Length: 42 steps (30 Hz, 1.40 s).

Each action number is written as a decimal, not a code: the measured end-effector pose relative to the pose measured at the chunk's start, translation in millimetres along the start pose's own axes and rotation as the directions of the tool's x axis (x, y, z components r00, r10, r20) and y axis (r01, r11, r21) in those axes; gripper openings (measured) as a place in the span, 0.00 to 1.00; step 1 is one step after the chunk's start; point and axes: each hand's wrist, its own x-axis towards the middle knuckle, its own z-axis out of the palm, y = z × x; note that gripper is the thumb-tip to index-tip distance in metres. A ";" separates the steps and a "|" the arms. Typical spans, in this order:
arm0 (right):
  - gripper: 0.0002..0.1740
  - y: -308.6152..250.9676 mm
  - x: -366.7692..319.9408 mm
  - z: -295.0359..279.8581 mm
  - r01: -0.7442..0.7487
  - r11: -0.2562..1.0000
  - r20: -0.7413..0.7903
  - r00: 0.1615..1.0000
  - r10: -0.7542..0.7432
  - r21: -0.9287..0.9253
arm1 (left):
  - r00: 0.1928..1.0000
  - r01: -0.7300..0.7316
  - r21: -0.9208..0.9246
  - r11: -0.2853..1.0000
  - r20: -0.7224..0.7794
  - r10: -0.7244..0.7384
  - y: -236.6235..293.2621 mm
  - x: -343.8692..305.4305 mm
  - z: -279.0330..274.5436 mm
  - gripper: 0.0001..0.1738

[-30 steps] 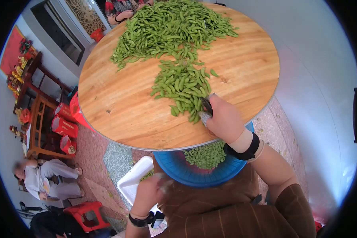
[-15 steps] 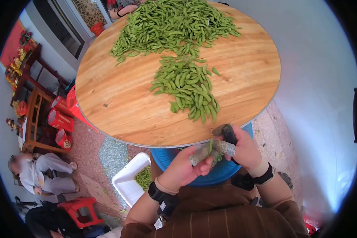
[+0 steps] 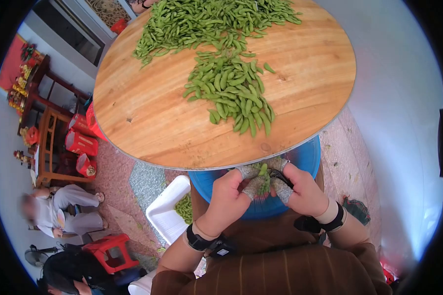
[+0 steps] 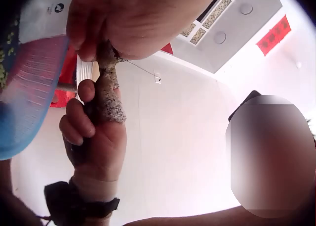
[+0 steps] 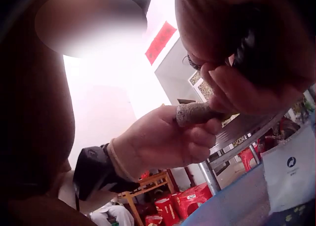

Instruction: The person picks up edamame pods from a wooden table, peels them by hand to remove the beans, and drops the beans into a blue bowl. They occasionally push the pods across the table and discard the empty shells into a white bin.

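My left hand [image 3: 228, 197] pinches a green soybean pod [image 3: 264, 173] between wrapped thumb and finger, just off the table's near edge. Facing it, my right hand [image 3: 307, 192] grips a dark tool [image 3: 279, 175], mostly hidden in the palm, with its wrapped fingertips right at the pod. Grey speckled tape covers the thumbs and fingertips of both hands. Below them sits a blue basin [image 3: 312, 151]; shelled beans [image 4: 3, 75] show in it in the left wrist view. A small heap of pods [image 3: 231, 93] lies on the round wooden table [image 3: 152, 123].
A larger heap of pods [image 3: 202, 27] covers the table's far side. A white tub [image 3: 161, 221] with green pieces inside stands to the left of the basin. Farther left are a red stool [image 3: 114, 253], red boxes [image 3: 81, 142] and a seated person [image 3: 71, 211].
The right hand has come back from the small heap to the basin. The left hand has risen from beside the white tub to meet it, and both now work at one pod.
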 end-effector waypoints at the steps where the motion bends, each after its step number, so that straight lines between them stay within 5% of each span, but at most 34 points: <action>1: 0.18 -1.5 -1.1 -0.3 -0.044 0.997 0.006 0.999 0.044 0.060 | 0.998 -0.063 0.174 0.983 0.026 0.059 0.8 -0.2 -2.4 0.12; 3: 0.19 3.1 -3.4 -2.0 -0.068 0.993 0.041 0.997 0.065 0.098 | 0.992 -0.128 0.338 0.932 0.064 0.113 2.9 -1.2 -4.6 0.12; 5: 0.20 4.2 -4.5 -4.6 -0.090 0.987 0.077 0.994 0.081 0.134 | 0.973 0.181 -0.073 0.981 0.158 -0.168 6.4 -2.3 -5.5 0.11; 8: 0.21 1.6 -7.6 -7.1 -0.160 0.937 0.209 0.973 0.097 0.309 | 0.901 0.400 -0.280 0.873 0.298 -0.317 -7.0 -4.8 -11.7 0.09; 9: 0.20 1.9 -10.5 -5.9 -0.310 0.791 0.325 0.934 0.149 0.527 | 0.899 0.403 -0.278 0.872 0.300 -0.320 -10.3 -7.1 -12.8 0.09; 10: 0.20 2.3 -12.3 -5.2 -0.452 0.575 0.446 0.880 0.162 0.682 | 0.849 0.493 -0.532 0.689 0.468 -0.246 -13.7 -10.0 -13.6 0.10; 11: 0.20 1.2 -13.2 -3.4 -0.453 0.571 0.446 0.880 0.165 0.685 | 0.796 0.581 -0.696 0.421 0.594 -0.117 -16.8 -12.3 -14.2 0.12; 13: 0.20 -1.9 -12.7 1.1 -0.540 0.454 0.487 0.840 0.240 0.709 | 0.814 0.554 -0.661 0.506 0.557 -0.164 -21.1 -11.3 -16.0 0.13; 14: 0.20 2.3 -11.1 1.0 -0.540 0.449 0.486 0.840 0.241 0.711 | 0.834 0.522 -0.618 0.588 0.514 -0.200 -22.8 -10.8 -16.5 0.13; 16: 0.20 13.7 -6.0 -0.3 -0.412 0.744 0.383 0.896 0.225 0.526 | 0.848 0.508 -0.561 0.654 0.458 -0.266 -25.7 -10.4 -17.3 0.13; 21: 0.17 11.2 -10.0 3.1 -0.350 0.801 0.310 0.926 0.217 0.485 | 0.875 0.474 -0.544 0.693 0.379 -0.302 -23.5 -10.5 -15.9 0.11; 29: 0.22 5.6 -12.4 -1.0 -0.287 0.907 0.243 0.946 0.217 0.309 | 0.937 0.330 -0.241 0.913 0.198 -0.286 -21.9 -10.5 -7.3 0.06; 33: 0.19 12.7 -11.0 -2.4 -0.099 0.973 0.173 0.983 0.063 0.207 | 0.936 0.325 -0.167 0.931 0.198 -0.292 -14.2 -10.0 -9.3 0.06; 35: 0.18 11.4 -10.3 -4.1 -0.031 0.983 0.172 0.985 -0.001 0.181 | 0.899 0.381 -0.171 0.909 0.296 -0.321 -9.8 -10.5 -8.0 0.06; 36: 0.17 5.0 -9.4 -6.6 -0.138 0.949 0.231 0.970 0.072 0.284 | 0.898 0.383 -0.168 0.908 0.298 -0.324 -12.7 -11.3 -9.9 0.06; 38: 0.15 4.5 -10.8 -7.7 -0.246 0.892 0.291 0.947 0.138 0.379 | 0.803 0.544 -0.576 0.610 0.570 -0.177 -20.7 -13.4 -14.1 0.09; 42: 0.09 10.8 -8.5 -10.2 -0.366 0.727 0.365 0.916 0.170 0.581 | 0.772 0.608 -0.621 0.495 0.608 -0.185 -18.8 -13.7 -10.6 0.11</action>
